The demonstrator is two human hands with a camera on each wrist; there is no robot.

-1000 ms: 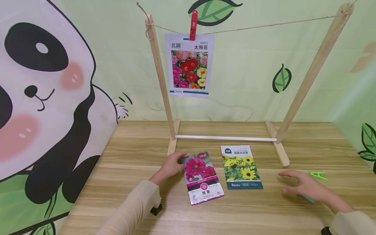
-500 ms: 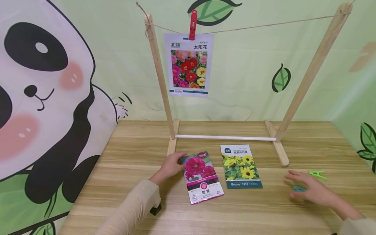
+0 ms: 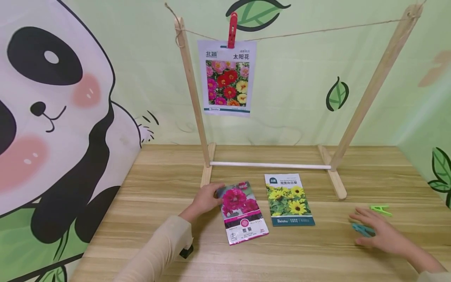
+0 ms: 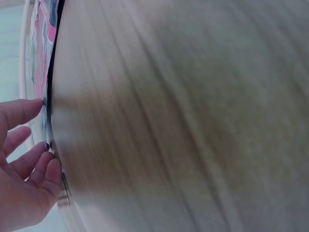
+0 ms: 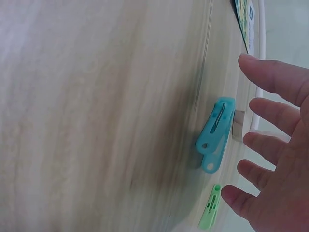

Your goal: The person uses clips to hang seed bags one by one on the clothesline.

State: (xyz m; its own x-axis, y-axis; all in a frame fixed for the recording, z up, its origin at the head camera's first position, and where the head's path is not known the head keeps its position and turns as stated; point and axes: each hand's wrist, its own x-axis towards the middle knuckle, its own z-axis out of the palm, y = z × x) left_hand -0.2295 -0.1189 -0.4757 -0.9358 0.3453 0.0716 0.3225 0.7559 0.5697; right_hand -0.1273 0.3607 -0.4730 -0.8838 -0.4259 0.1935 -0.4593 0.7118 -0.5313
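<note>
A seed packet (image 3: pixel 243 213) with magenta flowers lies tilted on the table, and my left hand (image 3: pixel 205 199) holds its upper left corner between thumb and fingers. In the left wrist view, the packet's edge (image 4: pixel 49 63) passes near the thumb and fingertips. On the right, my right hand (image 3: pixel 382 231) is spread over a blue clothespin (image 3: pixel 363 230), fingers apart and not gripping it. The right wrist view shows this blue clothespin (image 5: pixel 216 135) lying uncovered in front of the fingers. A green clothespin (image 3: pixel 381 210) lies just beyond that hand.
A seed packet (image 3: pixel 290 201) with yellow sunflowers lies mid-table. Behind it stands a wooden frame (image 3: pixel 375 88) with a white crossbar (image 3: pixel 271 165) and a string (image 3: pixel 317 32). A red clothespin (image 3: pixel 232 30) holds another flower packet (image 3: pixel 227 84) on the string.
My right hand has moved right and slightly toward me, bringing the blue clothespin into fuller view beneath its fingers. The left hand and the packets stay in place.
</note>
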